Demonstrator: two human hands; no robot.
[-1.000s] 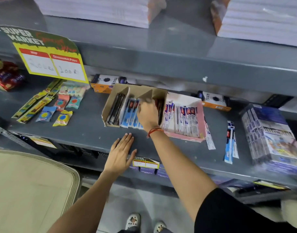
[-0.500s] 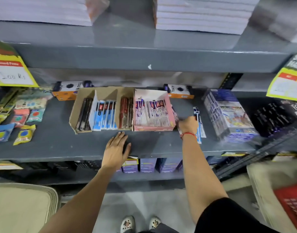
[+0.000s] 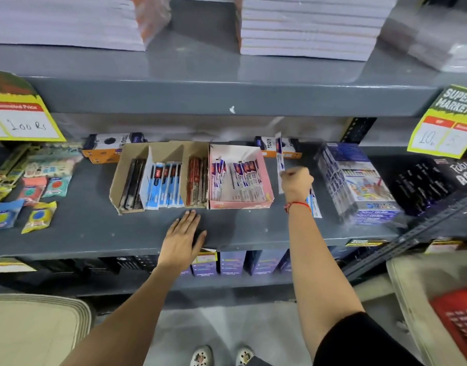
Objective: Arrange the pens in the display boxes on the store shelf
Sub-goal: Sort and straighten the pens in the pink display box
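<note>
The right hand [image 3: 295, 182] is closed in a fist around one packaged pen [image 3: 280, 157], held upright just beside the right wall of the pink box [image 3: 266, 180]. The pen's long axis runs roughly front to back along the shelf, top end toward the rear wall; this matches the lie of the pens already in the box. The left hand [image 3: 183, 233] lies flat and spread on the shelf [image 3: 95, 228] near its front edge, palm down, holding nothing. Its fingertips end just short of the front wall of the brown box [image 3: 126, 175].

Target relation: the pink box opening lies directly left of the right hand, and the right hand is the nearer one. The open gap in the pink box sits between its two groups of pens, toward the middle. The coming move probably calls for a short leftward carry over the box wall, then lowering the pen without turning it.

Further loose pens [image 3: 314, 204] lie on the shelf under and just behind the right wrist, partly hidden by it. The brown box, touching the pink box on its left side, holds black, blue and red pens in three compartments. A stack of colour packs [image 3: 359, 180] stands to the right of the hand, near the shelf's right end.
</note>
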